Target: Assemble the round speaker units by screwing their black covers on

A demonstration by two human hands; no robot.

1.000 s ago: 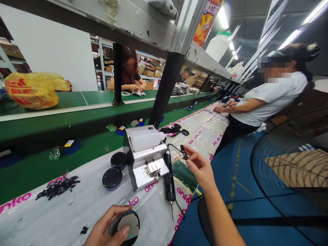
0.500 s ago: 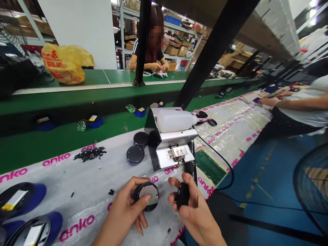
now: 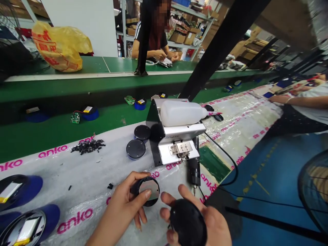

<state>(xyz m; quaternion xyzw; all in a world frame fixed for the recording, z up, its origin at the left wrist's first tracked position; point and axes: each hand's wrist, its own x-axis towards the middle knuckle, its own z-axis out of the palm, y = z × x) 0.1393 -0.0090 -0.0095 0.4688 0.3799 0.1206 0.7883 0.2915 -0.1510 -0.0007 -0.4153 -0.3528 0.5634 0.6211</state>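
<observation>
My left hand (image 3: 130,201) is closed around a round dark housing (image 3: 153,186), thumb lying across its pale inner face. In my right hand (image 3: 210,218) is a round black cover (image 3: 188,222), its smooth face turned up toward me and the fingers curled about its rim. The two parts are apart. Just beyond them stands a silver metal dispenser box (image 3: 183,136) with a white squeeze bottle (image 3: 181,112) lying on top. Two round black-topped units (image 3: 135,149) sit left of that box.
An electric screwdriver (image 3: 194,171) lies right of the box. Black small pieces (image 3: 88,146) are heaped at left. Blue housings with batteries (image 3: 30,222) stand front left. A green conveyor (image 3: 110,119) runs behind, with a person (image 3: 156,44) across it. Another person's arm (image 3: 287,99) is at right.
My right hand has moved nearer and turned the black cover from edge-on to face-up. The screwdriver's tip now shows. My left hand still holds the housing; the view has shifted slightly.
</observation>
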